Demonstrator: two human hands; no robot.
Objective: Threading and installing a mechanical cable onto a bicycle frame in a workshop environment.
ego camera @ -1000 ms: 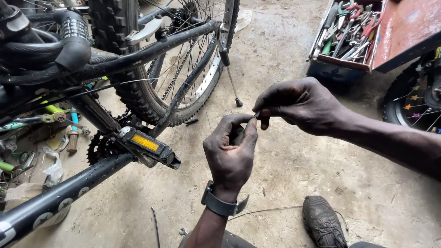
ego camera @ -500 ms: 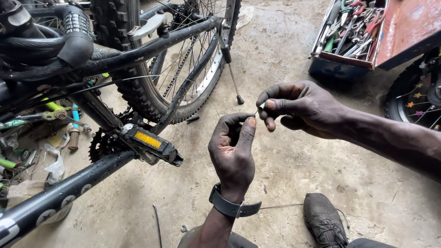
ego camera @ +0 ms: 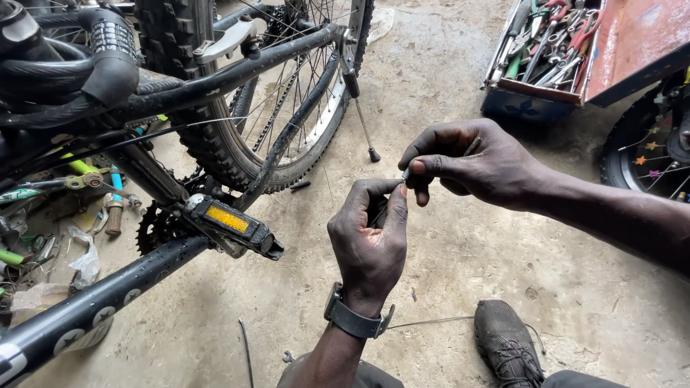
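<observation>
Pinching a thin steel cable (ego camera: 381, 213) between thumb and curled fingers, the left hand (ego camera: 370, 241) sits near frame centre, back of the hand toward the camera, a dark wristwatch (ego camera: 353, 320) strapped at its 6 o'clock. The right hand (ego camera: 467, 162), at 1 o'clock from the left and just beside it, is closed on a short length of dark cable housing (ego camera: 471, 147) held between thumb and forefinger, its lower end (ego camera: 407, 174) meeting the cable right above the left fingertips; whether the cable has entered the housing cannot be told. A slack run of cable (ego camera: 431, 321) lies on the concrete floor (ego camera: 445, 79) at 5 o'clock from the left hand, near a dusty black shoe (ego camera: 507, 345). At 9 o'clock from the hands: a black pedal with an orange reflector (ego camera: 231, 224), on the crank beside the chainring (ego camera: 159, 224). At 10 to 11 o'clock: black bicycle frame tubes (ego camera: 215, 79), a knobby rear tyre (ego camera: 194, 122) with spoked wheel, and a kickstand (ego camera: 359, 108) pointing down to the floor. At far 9 o'clock: a coiled cable lock (ego camera: 93, 57) around the frame, and below it a litter of small parts and tools (ego camera: 79, 194) on the ground. At 1 o'clock, well apart from the hands: an open toolbox (ego camera: 532, 100) with a rust-red lid, filled with pliers and spanners. At 3 o'clock, frame edge: part of a second wheel (ego camera: 650, 154) with coloured spoke beads.
</observation>
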